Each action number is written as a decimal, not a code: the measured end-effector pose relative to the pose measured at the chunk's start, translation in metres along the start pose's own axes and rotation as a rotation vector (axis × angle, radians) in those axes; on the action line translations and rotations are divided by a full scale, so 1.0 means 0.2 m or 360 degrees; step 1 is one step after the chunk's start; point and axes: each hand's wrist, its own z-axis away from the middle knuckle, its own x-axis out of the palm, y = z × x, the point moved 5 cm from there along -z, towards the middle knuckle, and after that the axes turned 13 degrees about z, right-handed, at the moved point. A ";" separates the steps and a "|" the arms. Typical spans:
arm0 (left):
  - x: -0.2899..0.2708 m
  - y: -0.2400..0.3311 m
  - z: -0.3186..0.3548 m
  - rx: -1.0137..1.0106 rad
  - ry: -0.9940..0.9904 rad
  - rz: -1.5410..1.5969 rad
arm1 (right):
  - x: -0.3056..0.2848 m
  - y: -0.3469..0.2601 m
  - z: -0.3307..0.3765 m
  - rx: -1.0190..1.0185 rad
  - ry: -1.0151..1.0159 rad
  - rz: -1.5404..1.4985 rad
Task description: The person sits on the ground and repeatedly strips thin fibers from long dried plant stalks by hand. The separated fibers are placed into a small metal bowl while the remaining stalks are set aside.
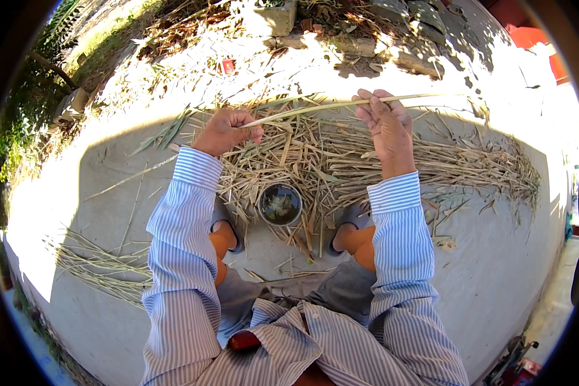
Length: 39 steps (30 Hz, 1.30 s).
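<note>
One long pale stalk (309, 110) spans both hands: the left hand (228, 133) pinches it between thumb and fingers, the right hand (388, 126) pinches it too. Below the grip lie heaped dry stalks (286, 151); nearer the body sits a round bowl (280, 224).

A smooth grey floor (495, 251) spread outdoors, mostly in shade, its shadow ending in a curved line. Beyond that line, harsh sunlight (51, 199) bleached the ground at the far side, the left and the right almost white. At the far edge stood a pale block (271, 20), with low stone edging (405, 61) and dry leaves (196, 29) near it. Green foliage (11, 132) and a strip of grass (109, 48) bordered the left; something red (527, 36) showed upper right.
</note>
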 end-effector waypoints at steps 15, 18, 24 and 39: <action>0.04 0.30 0.05 0.1153 0.0880 -0.1699 | 0.27 0.07 0.06 0.0075 -0.0208 0.0217; 0.28 0.31 0.00 0.1121 0.0418 -0.1171 | 0.38 0.14 0.11 0.0165 -0.0315 0.0254; 0.12 0.27 0.07 0.0736 0.0339 -0.1201 | 0.00 0.00 -0.01 0.0083 0.0198 0.0315; 0.31 0.16 -0.12 0.0465 0.0179 -0.0279 | 0.13 -0.01 0.09 0.0175 -0.0015 0.0482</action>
